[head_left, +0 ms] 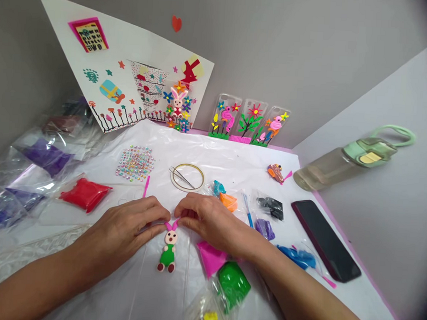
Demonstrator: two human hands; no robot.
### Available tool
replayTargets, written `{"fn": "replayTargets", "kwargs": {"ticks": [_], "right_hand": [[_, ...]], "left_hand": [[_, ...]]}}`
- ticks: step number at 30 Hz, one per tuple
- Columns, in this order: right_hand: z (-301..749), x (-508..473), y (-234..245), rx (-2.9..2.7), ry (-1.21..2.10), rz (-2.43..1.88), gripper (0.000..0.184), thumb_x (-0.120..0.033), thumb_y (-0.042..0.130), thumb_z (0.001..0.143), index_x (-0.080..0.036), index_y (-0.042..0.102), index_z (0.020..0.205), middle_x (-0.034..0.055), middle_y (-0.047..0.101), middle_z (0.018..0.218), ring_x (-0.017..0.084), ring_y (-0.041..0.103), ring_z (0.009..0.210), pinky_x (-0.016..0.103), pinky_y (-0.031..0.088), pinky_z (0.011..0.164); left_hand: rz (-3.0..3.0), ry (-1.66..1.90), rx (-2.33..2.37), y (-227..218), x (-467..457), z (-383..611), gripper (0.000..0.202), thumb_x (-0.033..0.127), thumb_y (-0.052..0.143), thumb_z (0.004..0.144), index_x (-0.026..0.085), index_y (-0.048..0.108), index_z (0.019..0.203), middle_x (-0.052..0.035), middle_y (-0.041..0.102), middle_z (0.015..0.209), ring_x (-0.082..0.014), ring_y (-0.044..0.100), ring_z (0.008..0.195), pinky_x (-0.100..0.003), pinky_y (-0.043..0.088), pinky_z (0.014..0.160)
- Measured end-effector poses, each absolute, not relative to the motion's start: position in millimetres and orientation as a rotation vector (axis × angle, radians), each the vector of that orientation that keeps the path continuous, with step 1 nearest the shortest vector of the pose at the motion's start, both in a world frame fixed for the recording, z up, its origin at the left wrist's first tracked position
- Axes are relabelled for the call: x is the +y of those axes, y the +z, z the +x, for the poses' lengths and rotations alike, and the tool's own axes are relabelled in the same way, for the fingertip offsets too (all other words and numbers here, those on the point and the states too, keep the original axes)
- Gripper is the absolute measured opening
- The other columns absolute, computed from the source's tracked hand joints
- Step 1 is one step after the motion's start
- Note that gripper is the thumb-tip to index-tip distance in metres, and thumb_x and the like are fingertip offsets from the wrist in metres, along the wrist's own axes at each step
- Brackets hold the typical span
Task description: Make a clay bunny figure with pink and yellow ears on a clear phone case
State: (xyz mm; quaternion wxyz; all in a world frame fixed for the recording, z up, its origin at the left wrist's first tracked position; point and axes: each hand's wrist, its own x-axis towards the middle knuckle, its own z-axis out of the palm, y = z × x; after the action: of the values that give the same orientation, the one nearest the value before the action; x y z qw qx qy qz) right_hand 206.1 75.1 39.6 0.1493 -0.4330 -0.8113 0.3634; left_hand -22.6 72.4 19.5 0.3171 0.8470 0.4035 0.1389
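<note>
A flat clay rabbit (167,253) with a green body, cream head, brown feet and pink ears lies on a clear phone case (150,283) in front of me. My left hand (133,222) comes in from the left, its thumb and index finger pinched at the tip of the left pink ear (168,227). From the right, my right hand (205,219) pinches the other pink ear (175,224). Both sets of fingertips partly cover the ear tips. Just right of the rabbit lie a pink clay packet (211,259) and a green clay packet (233,285).
Beyond the hands are rhinestones (135,163), tweezers on a ring (187,177), and orange clay (228,202). Red clay (85,194) sits left. A phone (325,240) and a bottle (342,162) stand right. Decorated phone cases (249,119) lean on the wall.
</note>
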Motion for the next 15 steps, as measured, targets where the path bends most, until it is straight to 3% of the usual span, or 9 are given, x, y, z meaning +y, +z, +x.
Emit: {"fn": "replayTargets", "kwargs": {"ticks": [11,15], "right_hand": [[205.2,75.5,41.2,-2.326,1.028,-1.261,0.007,-0.012,0.063,0.093,-0.017,0.068,0.094,0.0037,0.070,0.094,0.015,0.062,0.083,0.026,0.043,0.074],[206.3,74.7,51.0,-2.340,0.932,-1.431,0.011,-0.010,0.062,0.093,-0.017,0.066,0.100,0.0060,0.071,0.096,0.017,0.063,0.083,0.026,0.041,0.072]], "left_hand": [[2.204,0.348,1.121,17.3,69.1,-21.4,0.022,0.037,0.044,0.102,0.028,0.063,0.096,0.0007,0.066,0.096,-0.0199,0.064,0.089,-0.031,0.045,0.079],[2.201,0.321,1.252,24.5,75.5,-29.4,0.023,0.045,0.045,0.099,0.028,0.062,0.101,0.0009,0.069,0.092,-0.0195,0.066,0.075,-0.030,0.046,0.067]]}}
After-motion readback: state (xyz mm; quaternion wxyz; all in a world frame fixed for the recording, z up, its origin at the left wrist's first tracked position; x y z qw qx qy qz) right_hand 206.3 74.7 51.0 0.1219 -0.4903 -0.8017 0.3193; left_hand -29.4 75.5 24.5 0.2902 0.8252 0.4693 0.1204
